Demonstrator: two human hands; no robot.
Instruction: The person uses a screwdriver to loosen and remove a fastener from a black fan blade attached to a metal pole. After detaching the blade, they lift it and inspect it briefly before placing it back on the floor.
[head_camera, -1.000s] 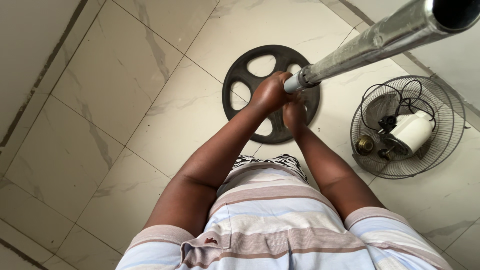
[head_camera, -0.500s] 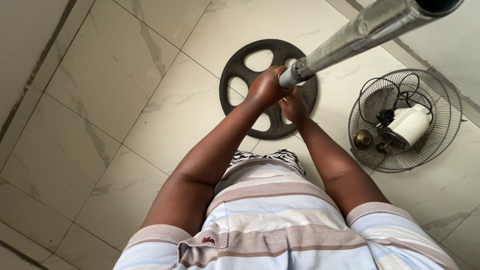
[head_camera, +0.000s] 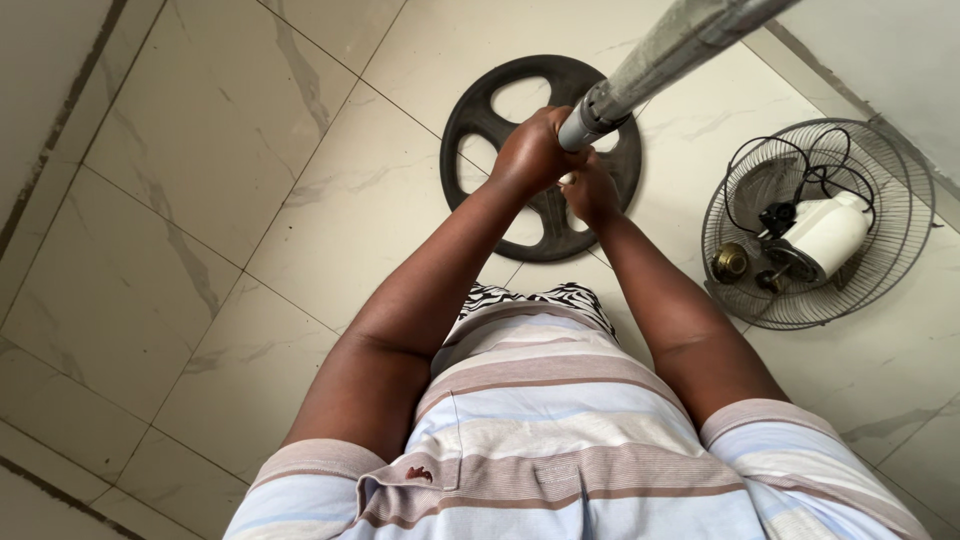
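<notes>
Head view: your left hand (head_camera: 530, 150) has its grip clamped on the lower end of the grey metal pole (head_camera: 640, 75), and your right hand (head_camera: 590, 190) is closed on it just beneath. The pole slants up over the round black fan base (head_camera: 480, 110) on the floor. You appear to be fitting pole to base; next, line the end up with the hub.

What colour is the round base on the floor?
Black, seen in the head view: round base.

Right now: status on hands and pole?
Left hand and right hand both shut on grey pole. Round black base beneath. Fan head lies apart, right.
</notes>
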